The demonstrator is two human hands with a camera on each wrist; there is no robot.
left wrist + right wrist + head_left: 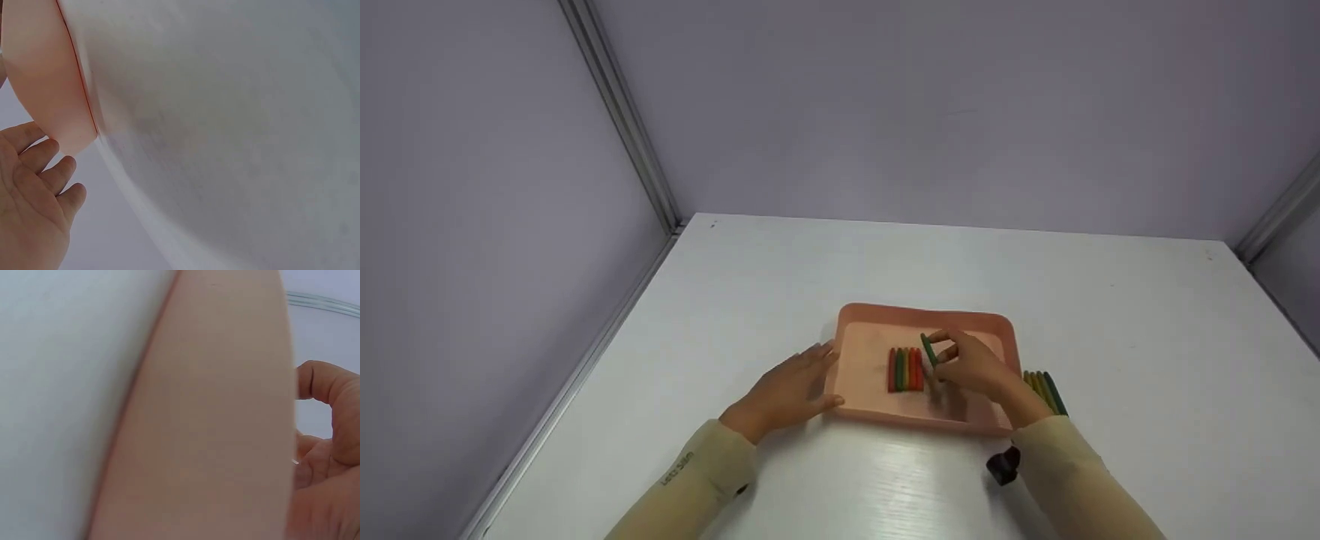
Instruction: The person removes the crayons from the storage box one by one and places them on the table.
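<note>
Nearest you, your two sleeves in pale beige enter from the bottom edge of the head view, with a small black object (1003, 466) lying on the white table (1110, 315) just left of your right sleeve. Your left hand (787, 391) rests flat on the table against the left near corner of the pink tray (855, 319); its fingers are straight and slightly spread, fingertips touching the tray's left rim, and they hold nothing. The left wrist view shows the same: open fingers (50, 174) beside the rounded tray corner (50, 95). Your right hand (971, 367) lies over the right half of the tray, thumb and forefinger pinching a dark green crayon (928, 349), which is tilted, its far end leaning left, just right of the row of crayons. That row (905, 369) lies on the tray floor near the middle: red, green and orange crayons side by side, touching, their length running near to far. In the right wrist view only curled fingers (329, 382) and the tray's outer wall (214, 410) appear; the crayon itself is hidden there. Outside the tray, just beyond its right near corner, a second group of crayons (1044, 390), yellowish to dark green, lies on the table, partly covered by your right wrist. Farther off, the table runs to grey-lilac walls (885, 97) joined by metal strips (615, 112).
</note>
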